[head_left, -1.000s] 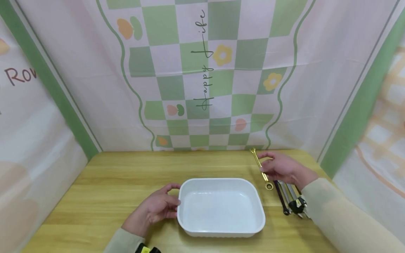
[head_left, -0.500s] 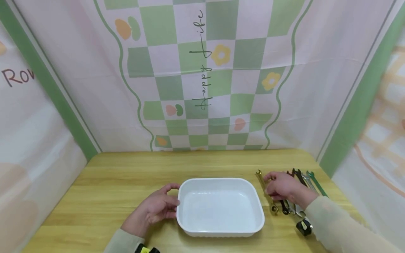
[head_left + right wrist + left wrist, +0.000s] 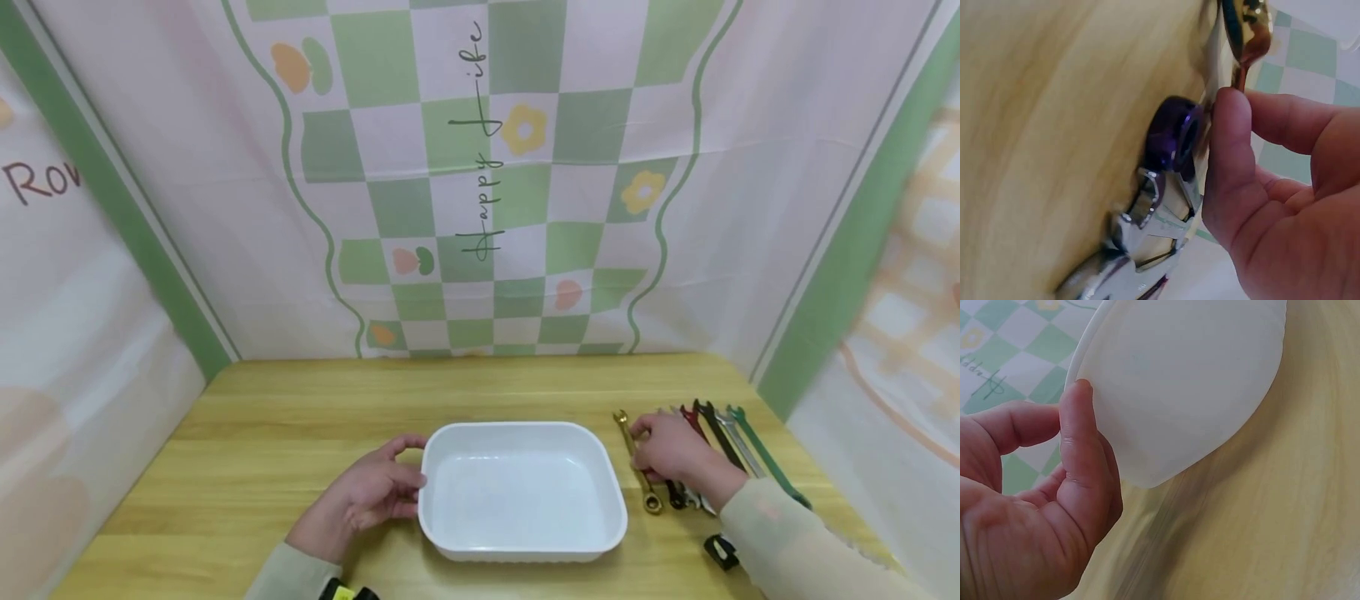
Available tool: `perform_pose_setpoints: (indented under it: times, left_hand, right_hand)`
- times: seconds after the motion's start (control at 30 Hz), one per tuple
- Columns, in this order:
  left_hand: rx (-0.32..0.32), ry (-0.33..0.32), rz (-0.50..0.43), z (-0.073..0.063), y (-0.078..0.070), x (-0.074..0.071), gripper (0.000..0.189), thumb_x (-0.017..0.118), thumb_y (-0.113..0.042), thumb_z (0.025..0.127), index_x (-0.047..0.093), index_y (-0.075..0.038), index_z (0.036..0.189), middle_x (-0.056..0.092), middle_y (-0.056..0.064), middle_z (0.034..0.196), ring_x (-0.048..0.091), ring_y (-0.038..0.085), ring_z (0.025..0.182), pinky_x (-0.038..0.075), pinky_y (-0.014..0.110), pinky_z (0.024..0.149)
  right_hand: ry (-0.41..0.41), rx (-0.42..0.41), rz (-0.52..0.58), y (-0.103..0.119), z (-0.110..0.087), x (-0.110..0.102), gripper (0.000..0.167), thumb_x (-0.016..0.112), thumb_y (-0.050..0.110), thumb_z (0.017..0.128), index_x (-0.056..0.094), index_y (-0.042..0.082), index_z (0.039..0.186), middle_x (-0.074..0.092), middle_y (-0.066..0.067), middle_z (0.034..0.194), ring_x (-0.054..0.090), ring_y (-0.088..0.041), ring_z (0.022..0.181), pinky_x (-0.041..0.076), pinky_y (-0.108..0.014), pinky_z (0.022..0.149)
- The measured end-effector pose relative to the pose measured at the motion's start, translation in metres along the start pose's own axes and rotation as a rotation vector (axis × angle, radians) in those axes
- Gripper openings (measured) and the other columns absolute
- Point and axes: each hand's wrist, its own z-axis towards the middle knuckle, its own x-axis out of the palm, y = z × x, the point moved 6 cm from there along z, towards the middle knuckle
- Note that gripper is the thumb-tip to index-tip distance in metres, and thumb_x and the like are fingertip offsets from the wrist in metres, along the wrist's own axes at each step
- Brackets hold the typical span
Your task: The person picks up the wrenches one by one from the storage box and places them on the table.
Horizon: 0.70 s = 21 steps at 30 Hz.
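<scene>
My left hand [image 3: 375, 487] pinches the left rim of a white rectangular tray [image 3: 525, 552]; in the left wrist view the fingers sit right at the edge of the tray [image 3: 1191, 387]. To the tray's right, my right hand [image 3: 675, 454] holds a gold combination wrench [image 3: 626, 435] between thumb and fingertips. Its open end points away and its ring end toward me, low over the table. The right wrist view shows the gold wrench [image 3: 1250, 37] at the fingertips, with the hand covering its middle. A dark purple wrench [image 3: 1169, 140] lies beside it.
Beyond my right hand several wrenches lie side by side, among them a red one [image 3: 693, 421], a black one [image 3: 722, 433] and a green one [image 3: 772, 462]. The wooden table [image 3: 300, 408] ends against a checked cloth [image 3: 517, 275] at the back.
My right hand has brought the raised gold wrench down toward the table, slightly right and closer to me, beside the other wrenches. The left hand and tray have stayed put.
</scene>
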Motion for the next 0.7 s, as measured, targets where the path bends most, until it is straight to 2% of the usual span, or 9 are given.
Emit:
perform_pose_setpoints:
  times: [0.17, 0.33, 0.43, 0.57, 0.7]
  left_hand:
    - [-0.005, 0.004, -0.009, 0.0002, 0.0004, -0.0003, 0.063, 0.059, 0.007, 0.083, 0.035, -0.005, 0.139, 0.063, 0.012, 0.079, 0.061, 0.017, 0.067, 0.057, 0.029, 0.059]
    - [-0.009, -0.005, -0.008, 0.001, 0.0003, -0.0011, 0.062, 0.06, 0.007, 0.082, 0.036, -0.005, 0.139, 0.062, 0.012, 0.078, 0.061, 0.017, 0.066, 0.056, 0.029, 0.058]
    - [-0.011, -0.009, -0.007, 0.0014, 0.0003, -0.0017, 0.062, 0.06, 0.006, 0.082, 0.036, -0.006, 0.138, 0.063, 0.012, 0.078, 0.061, 0.017, 0.066, 0.056, 0.029, 0.058]
    - [-0.015, -0.003, -0.007, 0.0021, 0.0012, -0.0022, 0.062, 0.06, 0.007, 0.082, 0.036, -0.005, 0.139, 0.063, 0.012, 0.079, 0.061, 0.018, 0.066, 0.056, 0.03, 0.059]
    - [-0.013, 0.001, -0.009, 0.0032, 0.0008, -0.0024, 0.063, 0.06, 0.007, 0.083, 0.036, -0.005, 0.139, 0.062, 0.012, 0.08, 0.06, 0.018, 0.067, 0.056, 0.03, 0.059]
  right_hand:
    - [-0.025, -0.041, -0.12, 0.0019, -0.0021, -0.0038, 0.05, 0.067, -0.008, 0.073, 0.053, -0.018, 0.119, 0.06, -0.029, 0.103, 0.06, -0.022, 0.055, 0.054, -0.036, 0.05]
    - [-0.014, -0.037, -0.195, -0.0003, -0.0021, -0.0051, 0.045, 0.069, -0.003, 0.076, 0.055, -0.018, 0.115, 0.06, -0.034, 0.107, 0.061, -0.021, 0.055, 0.054, -0.034, 0.05]
    - [-0.006, -0.033, -0.209, -0.001, -0.0025, -0.006, 0.044, 0.069, -0.002, 0.077, 0.055, -0.018, 0.115, 0.061, -0.031, 0.103, 0.06, -0.021, 0.056, 0.054, -0.034, 0.051]
    - [-0.005, -0.022, -0.214, -0.003, -0.0035, -0.0075, 0.04, 0.067, -0.003, 0.078, 0.055, -0.016, 0.114, 0.062, -0.018, 0.088, 0.06, -0.021, 0.055, 0.053, -0.034, 0.052]
    - [-0.013, -0.01, -0.211, -0.0051, -0.0051, -0.0086, 0.037, 0.067, -0.003, 0.079, 0.055, -0.014, 0.112, 0.06, -0.01, 0.073, 0.059, -0.021, 0.054, 0.053, -0.035, 0.052]
